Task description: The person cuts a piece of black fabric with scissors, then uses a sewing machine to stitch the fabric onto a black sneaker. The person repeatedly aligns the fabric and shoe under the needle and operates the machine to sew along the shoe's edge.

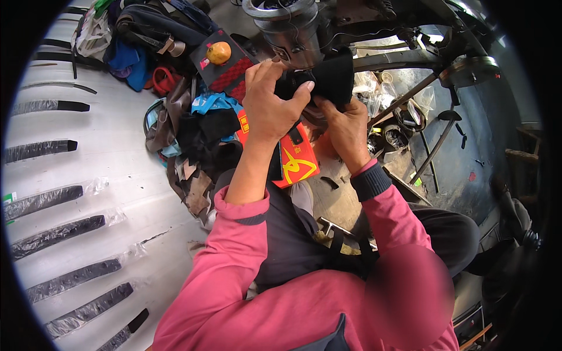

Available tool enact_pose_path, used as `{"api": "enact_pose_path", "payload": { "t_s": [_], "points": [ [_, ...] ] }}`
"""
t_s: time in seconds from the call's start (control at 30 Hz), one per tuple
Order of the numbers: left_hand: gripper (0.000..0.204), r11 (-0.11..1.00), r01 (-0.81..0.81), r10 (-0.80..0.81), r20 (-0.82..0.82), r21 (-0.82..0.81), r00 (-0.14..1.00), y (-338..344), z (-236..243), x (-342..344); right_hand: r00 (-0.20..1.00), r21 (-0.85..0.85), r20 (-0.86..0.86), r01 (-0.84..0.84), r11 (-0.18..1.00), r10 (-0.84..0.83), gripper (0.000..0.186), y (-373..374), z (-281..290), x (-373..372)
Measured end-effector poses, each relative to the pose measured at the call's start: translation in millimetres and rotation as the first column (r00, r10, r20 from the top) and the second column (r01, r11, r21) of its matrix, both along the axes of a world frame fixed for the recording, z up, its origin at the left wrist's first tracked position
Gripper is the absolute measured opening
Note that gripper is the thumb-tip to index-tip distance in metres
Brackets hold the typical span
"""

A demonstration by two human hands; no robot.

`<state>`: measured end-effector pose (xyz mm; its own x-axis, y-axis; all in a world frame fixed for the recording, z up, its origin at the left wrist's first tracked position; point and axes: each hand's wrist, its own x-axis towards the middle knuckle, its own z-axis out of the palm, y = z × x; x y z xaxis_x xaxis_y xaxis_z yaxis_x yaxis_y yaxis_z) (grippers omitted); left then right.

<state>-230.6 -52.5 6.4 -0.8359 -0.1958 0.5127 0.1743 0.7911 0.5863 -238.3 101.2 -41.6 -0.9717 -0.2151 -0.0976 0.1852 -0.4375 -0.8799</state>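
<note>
Pinching a black piece [338, 76] near a grey metal bucket [293, 36], the right hand [346, 126] has its grip closed on the lower edge; the left hand [266, 102] has its grip closed on the left end, thumb pressed against it. A round fruit [219, 53] lies on a dark box [225, 73], left of a red box [303, 153] with yellow marks

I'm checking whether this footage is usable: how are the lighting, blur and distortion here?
Head view: the matte black piece between the bare left hand and bare right hand shows little detail; head view: the smooth, pale-grey surface at left is brightly lit; head view: a round, dark-pink blurred patch hides detail at lower right; head view: a curved black fisheye rim frames the scene.
</note>
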Motion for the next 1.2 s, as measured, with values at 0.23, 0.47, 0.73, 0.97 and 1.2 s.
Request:
{"api": "enact_pose_path", "payload": {
  "t_s": [0.23, 0.47, 0.73, 0.97, 1.2],
  "points": [
    [0.038, 0.995, -0.098, 0.100, -0.105, 0.026, 0.989, 12, -10, 0, 0.997, 0.078, -0.036, -0.059, 0.995, 0.062, 0.018, 6, 5, -8],
    [0.050, 0.985, -0.151, 0.159, -0.099, 0.086, 0.982, 20, -11, 6, 0.916, 0.654, -0.170, -0.171, 0.737, 0.364, 0.039, 62, 22, -21],
    [0.059, 0.964, -0.206, 0.225, -0.107, 0.168, 0.968, 24, -16, 5, 0.981, 0.988, -0.136, 0.124, 0.090, 0.141, 0.054, 267, 58, -99],
    [0.052, 0.949, -0.255, 0.267, -0.040, 0.187, 0.963, 26, -8, 9, 0.982, 0.996, -0.084, 0.082, 0.016, 0.171, 0.059, 275, 13, -147],
    [0.049, 0.956, -0.275, 0.271, 0.046, 0.107, 0.961, 26, -1, 13, 0.956, 0.977, -0.172, 0.134, 0.168, 0.236, 0.052, 256, 44, -131]
  ]
}}
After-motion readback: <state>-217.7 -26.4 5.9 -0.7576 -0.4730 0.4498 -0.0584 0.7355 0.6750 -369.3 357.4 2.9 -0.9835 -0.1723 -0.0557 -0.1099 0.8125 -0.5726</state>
